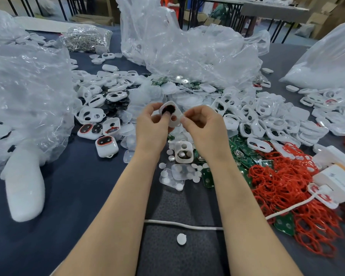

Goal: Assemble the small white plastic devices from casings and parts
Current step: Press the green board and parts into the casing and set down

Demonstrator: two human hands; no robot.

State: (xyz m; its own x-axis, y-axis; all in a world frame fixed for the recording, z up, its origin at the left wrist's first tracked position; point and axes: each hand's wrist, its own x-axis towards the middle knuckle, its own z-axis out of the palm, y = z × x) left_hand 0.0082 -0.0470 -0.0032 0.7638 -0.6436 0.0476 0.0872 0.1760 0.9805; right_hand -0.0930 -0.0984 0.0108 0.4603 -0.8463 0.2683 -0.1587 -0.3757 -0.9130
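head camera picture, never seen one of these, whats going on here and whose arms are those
There is no machine here. One camera worn on a person's head looks forward and down at their own two bare arms. The left hand grips a white casing with a black part in one opening. The right hand pinches the casing's other end. Around the arms, on the dark blue table, lie heaps of empty white casings, green circuit boards, red rings and clear plastic bags.
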